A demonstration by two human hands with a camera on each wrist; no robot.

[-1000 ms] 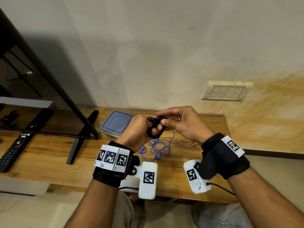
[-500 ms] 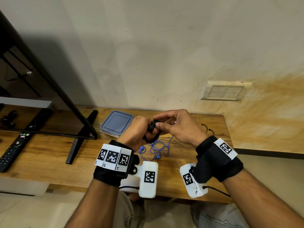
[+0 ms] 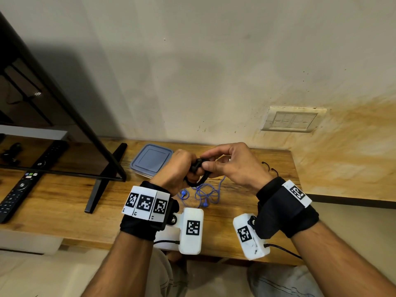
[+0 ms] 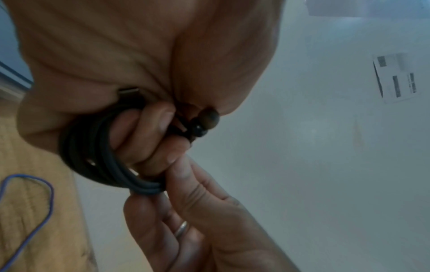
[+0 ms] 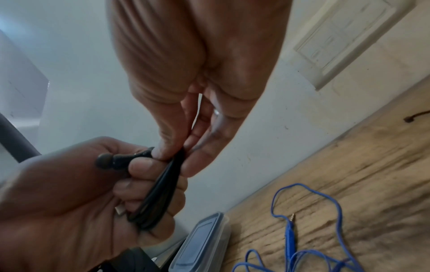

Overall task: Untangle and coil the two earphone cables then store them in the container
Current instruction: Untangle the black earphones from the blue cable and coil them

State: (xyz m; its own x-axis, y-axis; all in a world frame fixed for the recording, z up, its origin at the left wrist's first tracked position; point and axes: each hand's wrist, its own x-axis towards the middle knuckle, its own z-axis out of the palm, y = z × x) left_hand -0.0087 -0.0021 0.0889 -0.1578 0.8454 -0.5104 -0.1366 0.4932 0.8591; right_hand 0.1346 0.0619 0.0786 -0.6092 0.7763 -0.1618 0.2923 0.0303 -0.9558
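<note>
Both hands clamp the black coil (image 3: 196, 175): left hand (image 3: 175, 170) wrapped through it, right hand (image 3: 231, 166) pinching. The lidded container (image 3: 151, 160) sits just beyond the left hand.

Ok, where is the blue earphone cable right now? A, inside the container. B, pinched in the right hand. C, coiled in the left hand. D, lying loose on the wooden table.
D: the blue earphone cable lies in loose loops on the wooden table, while both hands hold the black earphone cable and the container stays lidded.
</note>
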